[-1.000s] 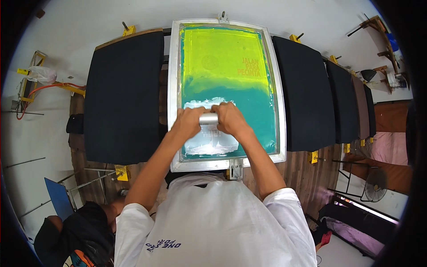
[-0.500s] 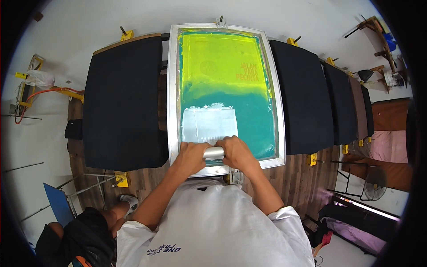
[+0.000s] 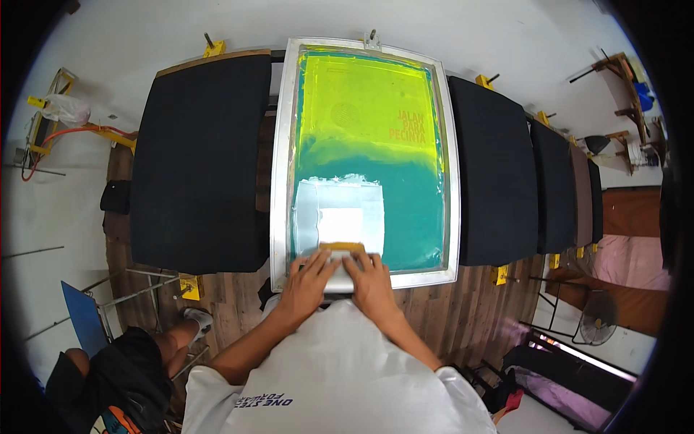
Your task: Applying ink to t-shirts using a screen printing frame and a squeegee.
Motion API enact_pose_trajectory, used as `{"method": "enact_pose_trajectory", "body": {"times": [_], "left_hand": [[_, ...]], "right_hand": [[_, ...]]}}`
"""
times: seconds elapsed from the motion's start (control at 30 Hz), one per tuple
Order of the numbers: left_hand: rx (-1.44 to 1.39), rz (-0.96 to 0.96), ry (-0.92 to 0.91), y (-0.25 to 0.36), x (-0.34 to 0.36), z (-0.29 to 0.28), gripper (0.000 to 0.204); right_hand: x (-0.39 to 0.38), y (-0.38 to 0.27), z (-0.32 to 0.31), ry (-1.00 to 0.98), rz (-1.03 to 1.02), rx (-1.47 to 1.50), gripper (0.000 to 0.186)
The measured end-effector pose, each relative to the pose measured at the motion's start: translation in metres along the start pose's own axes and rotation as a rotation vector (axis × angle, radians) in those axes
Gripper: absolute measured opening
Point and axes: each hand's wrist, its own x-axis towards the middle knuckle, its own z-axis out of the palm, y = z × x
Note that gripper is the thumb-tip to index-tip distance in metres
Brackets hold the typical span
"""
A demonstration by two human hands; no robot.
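A screen-printing frame [image 3: 280,181] of silvery metal lies in front of me. Its mesh [image 3: 412,202] is yellow-green at the far end and teal nearer me. A patch of white ink [image 3: 307,210] covers the near left of the mesh, with a brighter white rectangle inside it. At the near end I hold a squeegee [image 3: 335,281] with a silver handle and a mustard-coloured blade, tilted so the blade shows. My left hand [image 3: 305,283] grips its left side and my right hand [image 3: 372,283] its right side, fingers over the top and thumbs close together.
Black padded boards stand on both sides, a wide one [image 3: 202,166] at left and another [image 3: 495,173] at right, with yellow clamps [image 3: 190,286]. A person in black shorts [image 3: 126,369] sits at lower left beside a blue panel [image 3: 85,312]. A fan [image 3: 598,318] stands at right.
Both hands have drawn the squeegee toward me to the frame's near end and tipped it, so its blade now shows. A bright white rectangle has appeared within the ink patch.
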Motion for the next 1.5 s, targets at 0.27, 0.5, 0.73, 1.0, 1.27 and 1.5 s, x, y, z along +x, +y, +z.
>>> {"method": "enact_pose_trajectory", "body": {"times": [0.27, 0.5, 0.73, 1.0, 1.27, 1.5], "left_hand": [[-0.094, 0.000, 0.089, -0.008, 0.062, -0.038, 0.052], [0.127, 0.122, 0.117, -0.029, 0.063, -0.014, 0.067], [-0.061, 0.013, -0.108, 0.022, 0.004, -0.016, 0.056], [-0.108, 0.107, 0.151, -0.011, 0.103, -0.056, 0.044], [-0.055, 0.108, 0.056, 0.006, 0.037, -0.026, 0.065], [-0.056, 0.039, 0.031, 0.030, 0.022, -0.033, 0.060]], "right_hand": [[0.065, 0.004, -0.047, -0.057, 0.019, -0.062, 0.053], [0.064, 0.016, -0.019, 0.114, -0.060, -0.013, 0.050], [-0.009, 0.003, -0.016, -0.066, 0.022, 0.085, 0.052], [0.107, 0.026, -0.037, 0.039, -0.035, -0.095, 0.043], [0.029, 0.020, 0.018, 0.216, -0.111, 0.016, 0.025], [0.020, 0.016, -0.019, 0.023, -0.120, -0.029, 0.025]]}}
